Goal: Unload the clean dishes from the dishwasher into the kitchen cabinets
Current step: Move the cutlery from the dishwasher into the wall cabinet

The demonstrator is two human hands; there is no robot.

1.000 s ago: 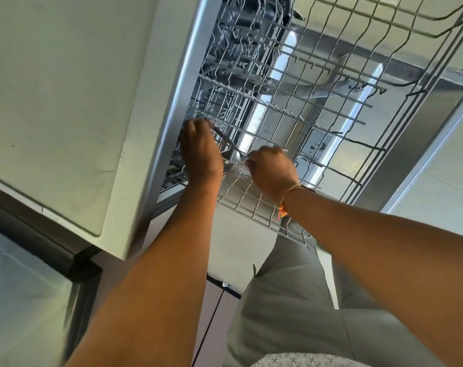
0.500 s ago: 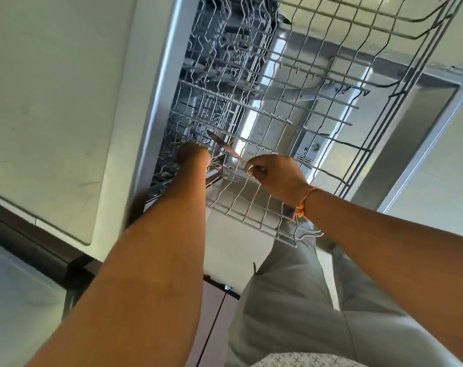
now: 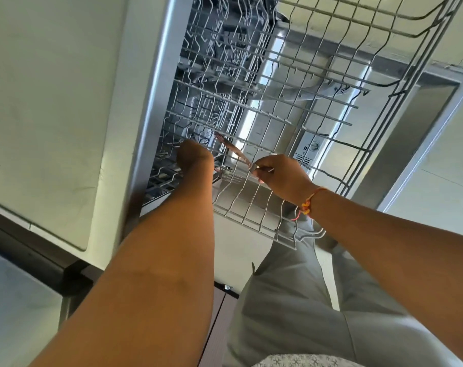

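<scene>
The dishwasher's grey wire rack (image 3: 321,116) is pulled out over the open door and looks mostly bare. My right hand (image 3: 280,177) is closed near the rack's front on a thin copper-toned utensil (image 3: 231,149) that slants up to the left across the wires. My left hand (image 3: 195,158) is pushed down among the wires at the rack's front left; its fingers are hidden, so what it touches cannot be told. The tines of a fork (image 3: 226,176) show between the two hands.
A pale countertop (image 3: 52,102) runs along the left, beside the dishwasher's steel side frame (image 3: 158,75). The open door with its detergent dispenser (image 3: 312,149) lies under the rack. My legs in grey trousers (image 3: 291,300) stand at the rack's front edge.
My left hand has moved down and deeper into the rack's left front. My right hand has shifted right and now pinches the copper-toned utensil at its near end.
</scene>
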